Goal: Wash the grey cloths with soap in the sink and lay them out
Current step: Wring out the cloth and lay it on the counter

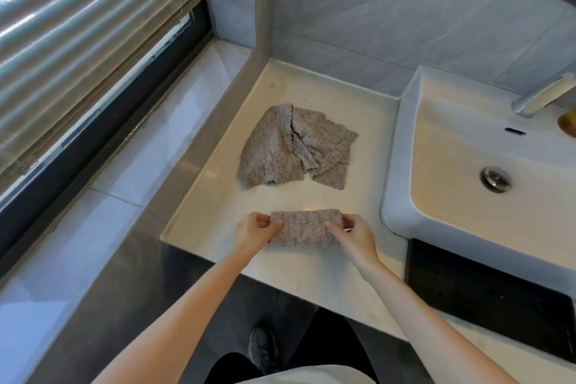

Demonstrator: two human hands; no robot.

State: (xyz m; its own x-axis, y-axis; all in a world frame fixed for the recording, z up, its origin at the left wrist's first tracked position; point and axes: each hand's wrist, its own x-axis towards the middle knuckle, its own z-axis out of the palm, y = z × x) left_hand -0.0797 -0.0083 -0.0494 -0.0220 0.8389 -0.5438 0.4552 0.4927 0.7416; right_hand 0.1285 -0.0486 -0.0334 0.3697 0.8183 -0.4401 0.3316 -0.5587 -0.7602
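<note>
A folded grey cloth (304, 227) lies on the pale countertop (311, 268) near its front edge. My left hand (254, 231) pinches the cloth's left end and my right hand (352, 235) pinches its right end. Farther back on the counter lies a rumpled heap of grey cloths (293, 146), apart from both hands. The white sink (467, 165) stands to the right, with its drain (497, 179) dry-looking and a chrome tap (542, 97) at the back right.
A window with a lowered blind (78, 40) runs along the left, above a tiled ledge (124, 171). A tiled wall (405, 9) backs the counter. A brownish object (568, 125) sits on the sink rim by the tap. Dark cabinet front (483, 287) under the sink.
</note>
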